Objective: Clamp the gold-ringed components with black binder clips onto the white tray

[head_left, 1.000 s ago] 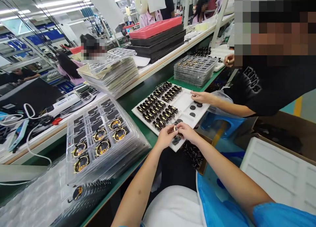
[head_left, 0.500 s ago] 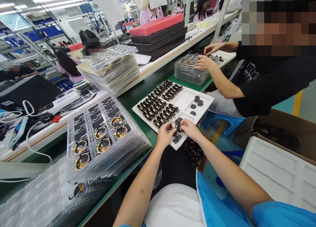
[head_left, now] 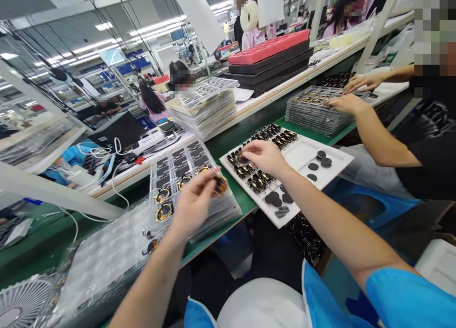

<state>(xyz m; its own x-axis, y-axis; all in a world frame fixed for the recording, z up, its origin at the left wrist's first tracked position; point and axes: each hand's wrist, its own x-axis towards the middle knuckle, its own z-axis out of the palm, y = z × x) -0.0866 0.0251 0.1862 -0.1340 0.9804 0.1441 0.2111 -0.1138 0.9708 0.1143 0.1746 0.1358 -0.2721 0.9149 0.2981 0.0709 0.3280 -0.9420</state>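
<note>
My left hand [head_left: 194,202], blurred by motion, pinches a round gold-rimmed watch case [head_left: 221,184] with a dark middle. It is over the right edge of a stacked clear plastic tray [head_left: 213,159], whose compartments hold similar gold-rimmed cases [head_left: 164,212] and dark inserts. Over the white tray [head_left: 302,149] my right hand [head_left: 267,159] closes its fingertips on a small round dark piece [head_left: 243,158], partly hidden. Beneath that hand stand rows of black clips [head_left: 261,181] with wire handles. Several loose black discs [head_left: 274,198] lie at the tray's near and right sides.
Bubble wrap [head_left: 110,242] covers the bench at left, with a white fan [head_left: 24,302] at the corner. A co-worker's hands [head_left: 347,102] work over another tray stack [head_left: 313,114]. Red and black foam trays [head_left: 269,52] and more clear trays [head_left: 206,104] stand on the shelf.
My hands have parted from their place over the near edge of the white tray. The left moved left to the clear tray, the right up over the clips. The view has swung left.
</note>
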